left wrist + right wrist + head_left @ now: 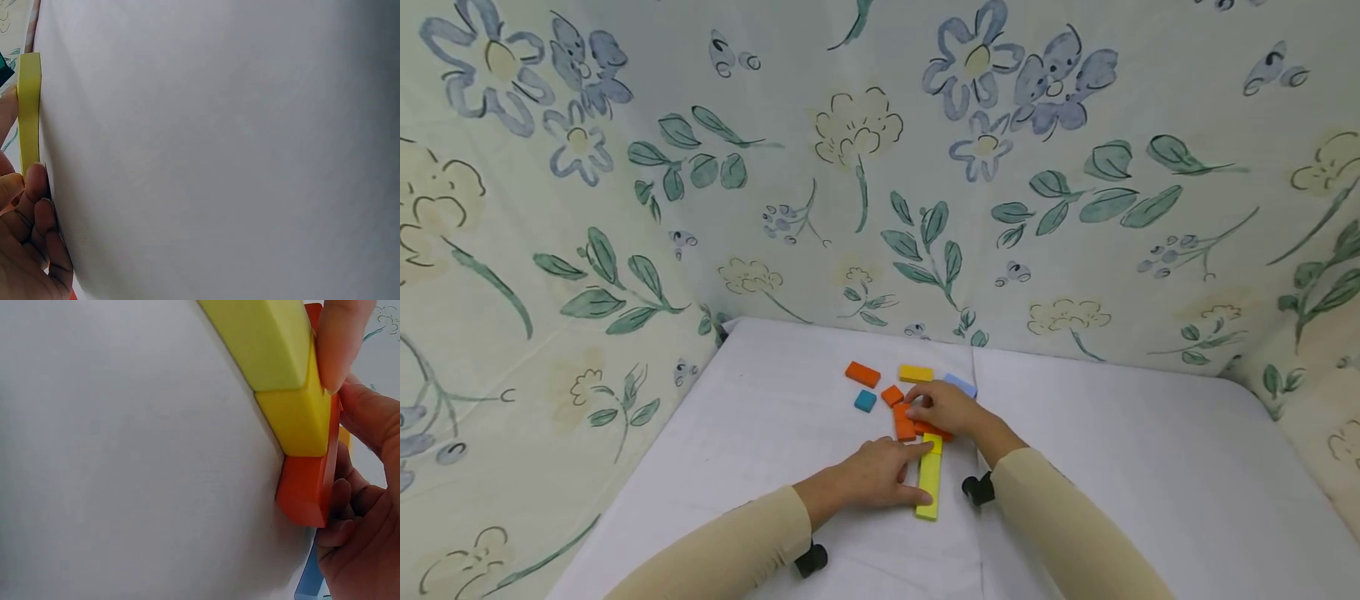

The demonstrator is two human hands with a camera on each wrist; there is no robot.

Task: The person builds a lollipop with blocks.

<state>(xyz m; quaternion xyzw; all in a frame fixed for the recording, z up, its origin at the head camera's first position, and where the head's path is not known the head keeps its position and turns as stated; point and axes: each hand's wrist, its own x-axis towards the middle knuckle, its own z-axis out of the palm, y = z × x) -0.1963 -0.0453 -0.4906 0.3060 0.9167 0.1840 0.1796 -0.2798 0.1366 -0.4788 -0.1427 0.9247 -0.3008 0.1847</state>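
Note:
A long pale-yellow block (928,487) lies on the white cloth, with a small yellow block (300,425) at its far end. My left hand (876,475) spans both: its forefinger presses on the small block and its thumb rests near the long one's near end. Just beyond, my right hand (947,408) has curled fingers and thumb at an orange block (904,423). Another orange block (303,494) adjoins the small yellow one, crosswise to the yellow row and partly hidden under the right hand in the head view.
Behind the hands lie an orange block (862,374), a yellow block (917,373), a blue block (960,384), a small orange cube (892,396) and a teal cube (865,401). Flower-printed fabric (865,275) hangs at the back of the white-covered table (1097,467).

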